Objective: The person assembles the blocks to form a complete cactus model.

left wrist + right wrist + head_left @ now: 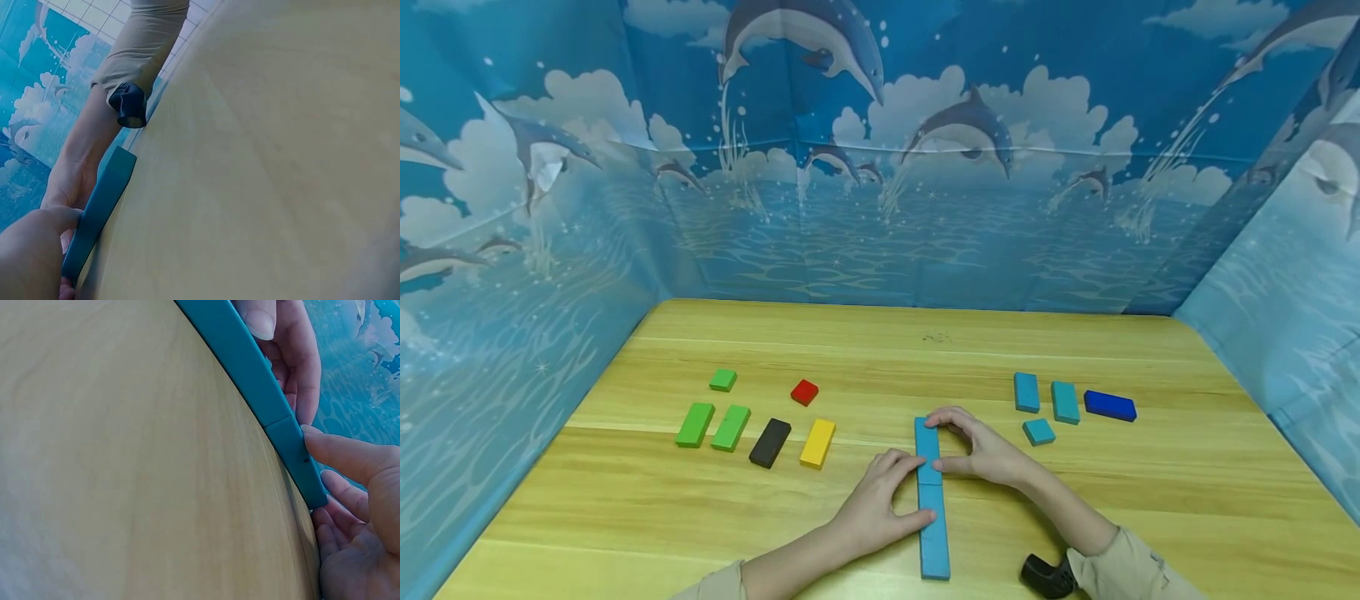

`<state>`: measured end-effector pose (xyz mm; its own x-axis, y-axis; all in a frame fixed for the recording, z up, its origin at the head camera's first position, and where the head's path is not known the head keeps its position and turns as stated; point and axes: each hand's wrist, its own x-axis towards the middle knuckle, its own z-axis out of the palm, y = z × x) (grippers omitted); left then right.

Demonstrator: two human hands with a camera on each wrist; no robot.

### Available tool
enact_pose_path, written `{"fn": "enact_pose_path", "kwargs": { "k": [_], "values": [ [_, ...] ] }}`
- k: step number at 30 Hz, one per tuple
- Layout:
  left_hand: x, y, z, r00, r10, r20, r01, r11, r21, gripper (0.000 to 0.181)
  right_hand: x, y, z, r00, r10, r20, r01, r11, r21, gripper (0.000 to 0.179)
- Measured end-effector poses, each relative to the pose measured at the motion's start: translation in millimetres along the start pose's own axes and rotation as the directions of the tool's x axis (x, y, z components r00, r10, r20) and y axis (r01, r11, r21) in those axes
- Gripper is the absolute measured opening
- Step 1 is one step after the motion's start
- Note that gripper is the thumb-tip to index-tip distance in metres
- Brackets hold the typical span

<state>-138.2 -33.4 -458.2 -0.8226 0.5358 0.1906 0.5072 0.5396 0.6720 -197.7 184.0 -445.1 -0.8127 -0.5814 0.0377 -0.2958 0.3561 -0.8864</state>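
Observation:
Two long light-blue blocks lie end to end in one strip before me: a far block (928, 442) and a near block (934, 550). My left hand (876, 508) holds the strip from the left, its thumb on the near block and its forefinger against the far block beside the seam. From the right, my right hand (988, 450) grips the far block, with a finger at its far end and the thumb on its right edge. In the right wrist view the thin seam (278, 422) shows between the blocks, which touch.
Green blocks (693, 425), a black block (770, 442), a yellow block (817, 442) and a red block (804, 392) lie left. Light-blue blocks (1026, 392) and a dark-blue block (1110, 406) lie right. A black device (1047, 577) sits by my right sleeve. Dolphin-print sheets (865, 242) surround the table.

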Motion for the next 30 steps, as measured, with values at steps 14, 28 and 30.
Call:
{"fn": "enact_pose_path", "kwargs": {
  "k": [14,28,30],
  "values": [
    [0.2,-2.1,2.3,1.0,-0.001,-0.02,0.0,1.0,-0.007,0.06,-5.7,-1,-16,0.997,-0.019,-0.076,0.021,0.999,0.029,0.052],
    [-0.1,-2.3,2.6,0.999,0.015,-0.032,-0.015,1.0,0.018,0.061,-68.7,15,-95,0.955,-0.032,-0.295,-0.045,0.967,-0.251,0.042],
    [-0.3,-2.5,2.7,0.999,0.018,-0.035,-0.017,1.0,0.018,0.061,-74.1,19,-99,0.956,-0.03,-0.293,-0.048,0.965,-0.258,0.042]
  ]
}}
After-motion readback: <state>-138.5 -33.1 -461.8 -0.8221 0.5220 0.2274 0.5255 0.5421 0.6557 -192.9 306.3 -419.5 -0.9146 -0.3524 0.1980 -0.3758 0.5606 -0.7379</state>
